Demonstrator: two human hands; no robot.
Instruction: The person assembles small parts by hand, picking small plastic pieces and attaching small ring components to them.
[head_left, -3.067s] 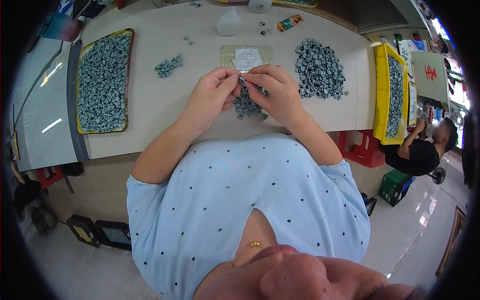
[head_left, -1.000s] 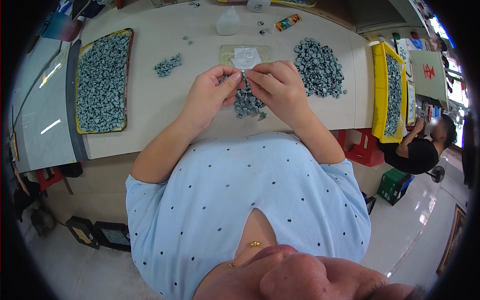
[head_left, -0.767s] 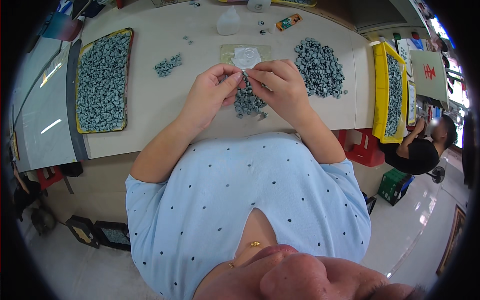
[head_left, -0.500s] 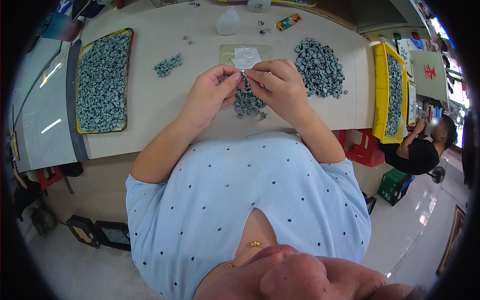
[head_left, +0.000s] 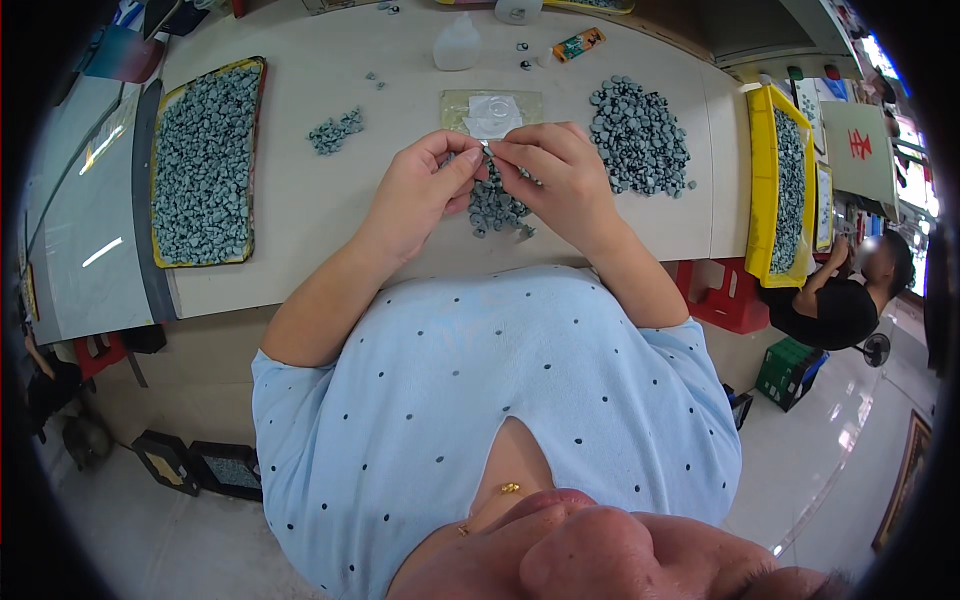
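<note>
Both hands meet over the table, fingertips nearly touching. Between them is a small grey-green piece, too small to make out its exact kind. My left hand is closed, its thumb and forefinger pinching the piece from the left. From the right, my right hand pinches at it with thumb and forefinger. Below the fingers lies a small heap of similar grey-green pieces, partly covered by the hands. Just beyond, a yellowish translucent slab carries a white paper scrap.
A larger heap of pieces lies right, a small cluster left. Full trays flank them: a yellow-rimmed tray and a yellow tray. Farther back are a translucent bottle and an orange-green packet. Another person sits far right.
My right hand has shifted very slightly at the fingers. Both hands otherwise keep their place and their pinch on the small piece.
</note>
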